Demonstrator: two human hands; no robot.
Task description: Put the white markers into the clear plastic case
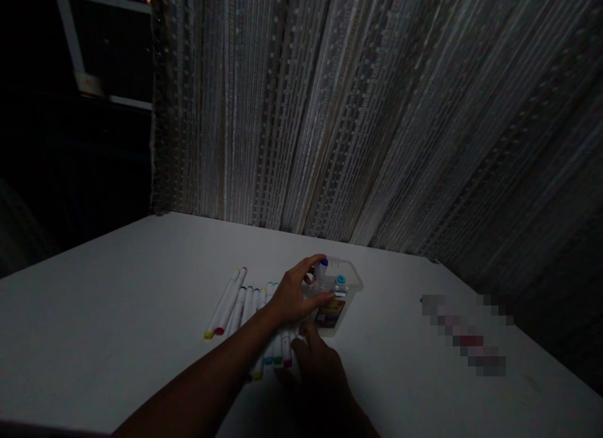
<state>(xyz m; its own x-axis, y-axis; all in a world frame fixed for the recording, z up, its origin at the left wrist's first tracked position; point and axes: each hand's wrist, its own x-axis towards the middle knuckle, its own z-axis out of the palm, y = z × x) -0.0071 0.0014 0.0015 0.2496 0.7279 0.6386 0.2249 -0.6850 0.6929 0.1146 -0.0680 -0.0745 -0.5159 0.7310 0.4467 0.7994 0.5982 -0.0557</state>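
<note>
A white marker with a blue cap (pixel 321 269) stands nearly upright at the mouth of a small clear plastic box (pixel 351 281), pinched between the thumb and fingertips of the left hand (pixel 296 293); that grip is pressed together on the marker's barrel, with the forefinger arched over the cap. Just beyond the grip, inside the box, a second marker shows only its light-blue cap (pixel 340 279), and on the box's near wall, below the grip, sits a label with red and yellow print (pixel 330 313). The box stands on a white bench (pixel 117 312). Nearer the person than the left grip, the right hand (pixel 316 359) rests on the bench over the near ends of a row of markers; it is in deep shadow, and whether its grip is spread or pressed on one of them I cannot tell. To the left of both hands the row of white markers (pixel 249 303) lies flat, side by side and touching, their coloured caps toward the person: yellow, red, then green, teal and pink nearer the right hand. Well apart to the right of the grip, a blurred patch (pixel 464 334) covers something on the bench. Behind the bench hangs a pale striped curtain (pixel 377 111), and to its left a dark window with a white frame (pixel 70 42).
</note>
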